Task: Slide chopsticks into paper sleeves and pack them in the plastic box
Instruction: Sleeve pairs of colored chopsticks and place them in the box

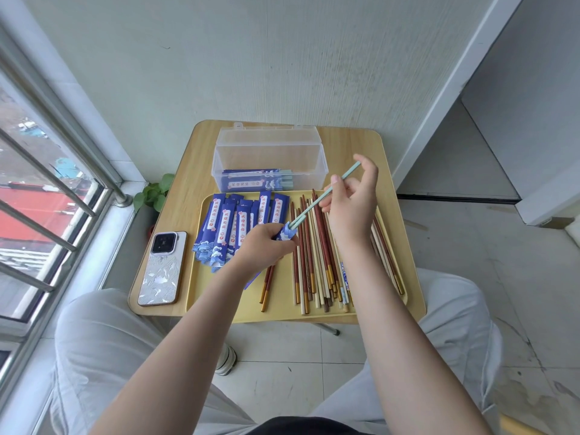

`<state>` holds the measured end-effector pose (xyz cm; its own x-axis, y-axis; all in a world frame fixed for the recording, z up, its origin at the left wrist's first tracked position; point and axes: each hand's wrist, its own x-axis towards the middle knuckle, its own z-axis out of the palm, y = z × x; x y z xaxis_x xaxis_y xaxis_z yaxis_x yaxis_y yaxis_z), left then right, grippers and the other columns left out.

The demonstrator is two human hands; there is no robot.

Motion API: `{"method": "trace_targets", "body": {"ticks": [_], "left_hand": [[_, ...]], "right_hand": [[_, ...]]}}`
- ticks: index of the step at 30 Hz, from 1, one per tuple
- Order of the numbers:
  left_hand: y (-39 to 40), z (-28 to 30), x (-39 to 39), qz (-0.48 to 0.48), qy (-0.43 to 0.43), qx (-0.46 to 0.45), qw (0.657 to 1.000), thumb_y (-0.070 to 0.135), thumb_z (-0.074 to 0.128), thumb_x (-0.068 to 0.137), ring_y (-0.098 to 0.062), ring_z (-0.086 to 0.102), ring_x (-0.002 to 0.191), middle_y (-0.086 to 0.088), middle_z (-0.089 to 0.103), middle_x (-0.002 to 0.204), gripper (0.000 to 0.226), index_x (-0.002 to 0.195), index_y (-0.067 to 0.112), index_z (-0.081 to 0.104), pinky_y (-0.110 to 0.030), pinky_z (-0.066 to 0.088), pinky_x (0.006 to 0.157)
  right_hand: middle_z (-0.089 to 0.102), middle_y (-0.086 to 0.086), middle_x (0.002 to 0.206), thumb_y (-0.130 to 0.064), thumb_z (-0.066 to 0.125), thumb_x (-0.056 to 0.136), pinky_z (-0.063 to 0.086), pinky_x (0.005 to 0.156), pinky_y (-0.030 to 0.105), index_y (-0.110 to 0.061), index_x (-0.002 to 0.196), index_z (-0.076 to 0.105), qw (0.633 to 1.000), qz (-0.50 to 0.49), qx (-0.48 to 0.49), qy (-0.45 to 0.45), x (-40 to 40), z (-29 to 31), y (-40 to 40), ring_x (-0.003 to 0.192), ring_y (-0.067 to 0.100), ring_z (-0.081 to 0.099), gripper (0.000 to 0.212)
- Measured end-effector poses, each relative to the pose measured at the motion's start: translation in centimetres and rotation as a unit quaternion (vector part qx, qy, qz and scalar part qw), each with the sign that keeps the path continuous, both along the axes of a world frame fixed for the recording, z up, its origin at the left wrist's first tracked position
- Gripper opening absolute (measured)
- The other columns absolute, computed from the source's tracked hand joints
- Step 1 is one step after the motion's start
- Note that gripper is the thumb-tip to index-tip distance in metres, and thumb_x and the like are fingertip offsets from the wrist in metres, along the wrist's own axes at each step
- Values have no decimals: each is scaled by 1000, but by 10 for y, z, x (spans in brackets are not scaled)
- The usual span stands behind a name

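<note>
- Our left hand (266, 244) grips a blue paper sleeve (286, 232), mouth up and right.
- Our right hand (353, 196) pinches 2 long mint-green chopsticks (323, 196), tips in that mouth, slanting down-left.
- The clear plastic box (270, 158) sits behind, holding filled sleeves.

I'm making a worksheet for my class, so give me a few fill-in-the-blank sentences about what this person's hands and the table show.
1. The right hand holds a pair of ____ chopsticks.
2. The left hand grips a blue paper ____.
3. The clear plastic box stands with its lid ____.
4. Left of the yellow tray lies a ____.

Missing words: light green; sleeve; open; phone
</note>
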<state>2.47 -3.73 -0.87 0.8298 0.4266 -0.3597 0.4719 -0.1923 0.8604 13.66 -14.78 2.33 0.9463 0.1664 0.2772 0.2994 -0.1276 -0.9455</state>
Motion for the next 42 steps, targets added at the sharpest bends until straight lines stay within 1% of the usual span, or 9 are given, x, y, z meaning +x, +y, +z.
{"method": "trace_targets", "body": {"ticks": [6,13,16,20,25,32,37,39,42], "left_hand": [[-2,12,11,8,-16,16,1000,13,61,90,-12,39,49,2,47,57,11,79,9,61,-24,34,47],[16,13,29,27,20,253,967,29,64,89,-18,40,59,4,40,58,38,62,18,40,-29,25,51],[27,23,37,16,17,344,939,33,66,88,-23,57,82,3,61,83,18,100,20,61,-30,41,64],[59,24,49,31,-62,401,914,39,73,84,-26,38,141,-8,42,150,89,155,14,24,-44,24,119],[98,5,63,31,31,411,911,40,53,99,-24,11,154,-9,20,164,73,157,10,20,-42,5,126],[110,-29,72,6,41,431,902,32,54,96,-25,16,152,-7,33,158,65,152,9,30,-40,0,124],[113,-41,74,-1,64,454,889,35,50,98,-27,7,154,-8,25,163,67,155,10,26,-41,-5,124],[112,-39,74,-5,70,449,891,34,48,99,-27,1,155,-10,16,166,69,157,10,20,-41,-6,125],[106,-33,66,23,27,457,889,25,53,95,-33,14,152,-17,22,162,65,153,8,30,-44,9,125]], "right_hand": [[75,1,89,-16,59,98,58,75,40,-16,114,65,988,96,-117,17,-11,-20,15,80,14,70,17],[75,6,103,-14,54,101,58,89,39,-9,119,71,963,174,-193,77,-5,-15,18,92,20,72,25],[74,15,90,-6,55,100,63,72,36,0,116,69,959,183,-77,201,9,-7,23,69,21,73,21],[74,12,85,-8,57,100,62,67,29,-1,114,66,968,68,25,241,42,7,31,71,22,74,18],[73,14,81,-9,55,101,63,74,39,1,112,67,977,-32,19,210,95,2,58,72,26,74,18],[74,4,83,-19,54,101,59,82,37,-10,104,73,969,74,-178,154,103,-19,120,78,18,73,21],[51,5,70,-10,42,102,33,59,31,-12,69,54,880,180,-436,55,103,-28,136,78,25,46,36],[50,1,79,-12,38,103,36,70,34,-14,79,55,840,179,-512,-8,102,-25,133,86,28,48,29],[62,8,111,-14,42,103,40,92,36,-7,111,64,876,121,-455,-105,94,-21,118,110,28,54,25]]}}
